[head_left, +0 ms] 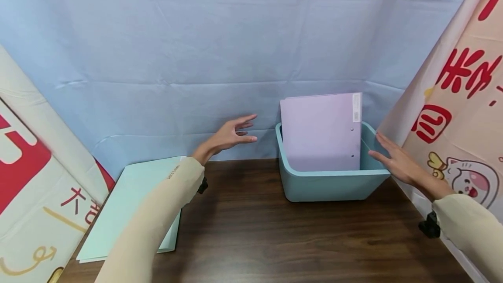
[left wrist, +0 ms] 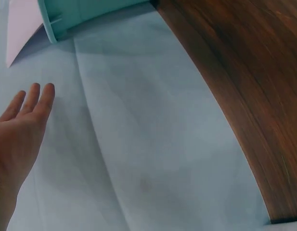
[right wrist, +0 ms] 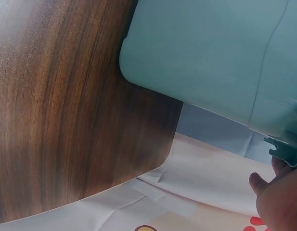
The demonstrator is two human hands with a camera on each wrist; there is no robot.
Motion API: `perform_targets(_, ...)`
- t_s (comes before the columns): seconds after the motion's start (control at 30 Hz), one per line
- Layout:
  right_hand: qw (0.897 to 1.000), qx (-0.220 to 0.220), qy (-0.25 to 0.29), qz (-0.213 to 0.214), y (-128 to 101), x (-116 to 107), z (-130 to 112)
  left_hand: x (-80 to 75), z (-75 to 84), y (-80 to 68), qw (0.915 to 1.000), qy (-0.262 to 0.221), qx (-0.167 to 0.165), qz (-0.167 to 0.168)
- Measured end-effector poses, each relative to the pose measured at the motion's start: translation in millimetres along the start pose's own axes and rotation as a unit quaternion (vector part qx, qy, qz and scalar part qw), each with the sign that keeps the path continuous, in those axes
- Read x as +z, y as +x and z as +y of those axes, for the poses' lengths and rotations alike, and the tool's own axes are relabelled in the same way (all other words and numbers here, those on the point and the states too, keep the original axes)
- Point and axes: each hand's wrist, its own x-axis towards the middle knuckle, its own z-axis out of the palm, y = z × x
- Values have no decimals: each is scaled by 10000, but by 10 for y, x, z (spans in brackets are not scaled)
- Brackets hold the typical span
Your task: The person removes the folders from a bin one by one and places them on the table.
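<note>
— Both hands were spread flat and held nothing, as far as we could see. Our left hand hung in the air to the left of the teal bin, fingers straight and pointing toward it, well short of touching.

— And our right hand?

— We had it at the bin's right rim, fingers straight. From the head view it looked to be just against the rim; the right wrist view showed only fingertips close under the bin's edge, so we could not tell whether they truly touched.

— Where was the folder?

— We saw the lilac folder standing upright inside the bin, leaning toward the back wall, its top half above the rim. The bin sat on the dark wooden tabletop, near the blue backdrop cloth.

— Anything else on our side?

— We noted a pale green folder lying flat at the left edge of the tabletop, partly under our left sleeve. Printed banners stood at both sides.
</note>
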Motion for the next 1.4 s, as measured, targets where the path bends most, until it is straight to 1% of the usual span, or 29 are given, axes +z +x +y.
perform_targets(0.1,10000,-4,4,32,-17,5,8,56,17,85,9999,-73,-52,-65)
perform_targets(0.23,10000,-22,15,82,-45,18,6,133,39,183,9998,-152,-68,-71)
perform_targets(0.4,10000,-51,9,84,-14,22,-32,213,50,250,9997,-231,-27,-60)
perform_targets(0.53,10000,-58,26,37,4,15,-39,296,67,299,9997,-241,-69,-41)
perform_targets(0.87,10000,-5,3,43,-2,5,-11,476,77,502,9986,-506,-151,7)
perform_targets(1.2,10000,69,-20,-12,6,11,-16,568,69,632,9966,-688,-334,320)
perform_targets(1.4,10000,80,-2,-7,3,13,-14,611,36,714,9952,-830,-351,392)
